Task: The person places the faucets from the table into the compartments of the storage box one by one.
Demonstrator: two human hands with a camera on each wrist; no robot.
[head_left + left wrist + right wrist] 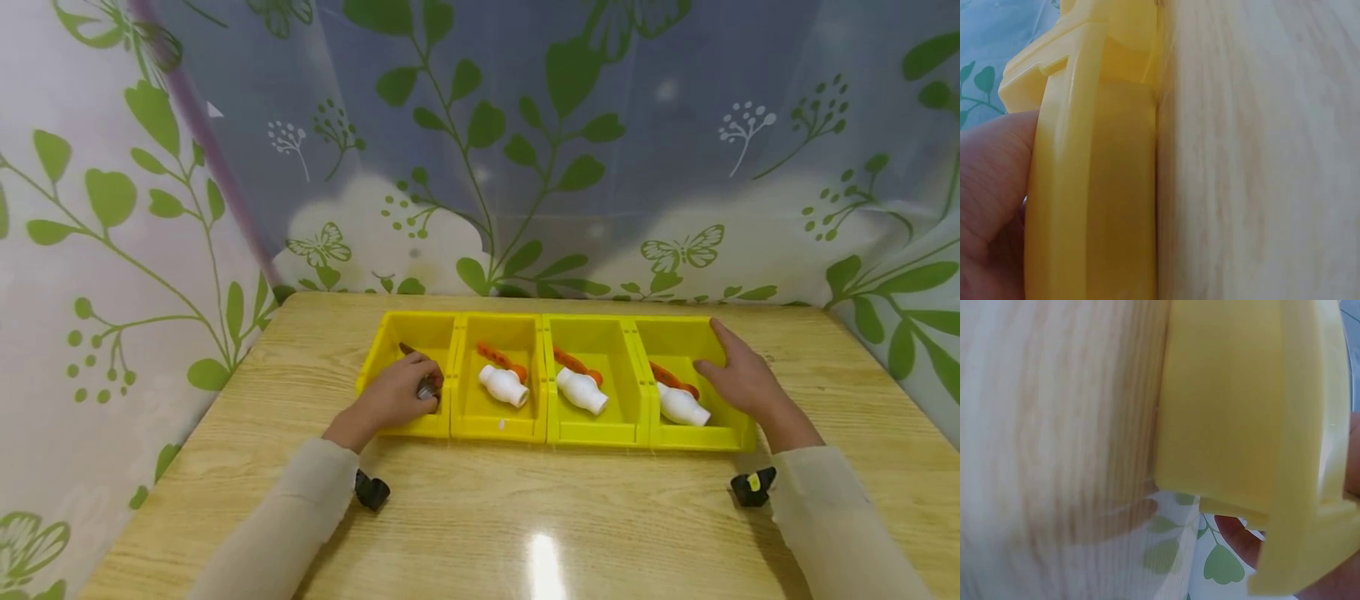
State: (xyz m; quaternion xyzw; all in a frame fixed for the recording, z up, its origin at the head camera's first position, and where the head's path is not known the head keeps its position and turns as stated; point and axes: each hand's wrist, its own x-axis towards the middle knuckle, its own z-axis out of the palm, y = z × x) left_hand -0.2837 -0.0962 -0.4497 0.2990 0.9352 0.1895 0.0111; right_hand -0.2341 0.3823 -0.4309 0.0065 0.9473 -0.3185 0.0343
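Observation:
Four-in-a-row yellow bins [498, 432] stand on the wooden table. Inside the leftmost bin, my left hand [401, 392] pinches a silver-grey metal piece [427, 388]; its fingers cover most of it. A dark, thin strip [407, 348] pokes out beyond the knuckles. My right hand [746, 375] grips the right side wall of the rightmost bin, thumb on the inner side. In that bin lie a white valve body [682, 406] and an orange handle [673, 379]. The left wrist view shows part of the left hand [991, 194] behind the yellow front wall.
The two middle bins each hold a white valve body [504, 386] and an orange handle [577, 364]. Behind the wooden table [465, 517] hangs a leaf-patterned curtain [525, 167]. Black wrist cameras [371, 490] sit under both sleeves.

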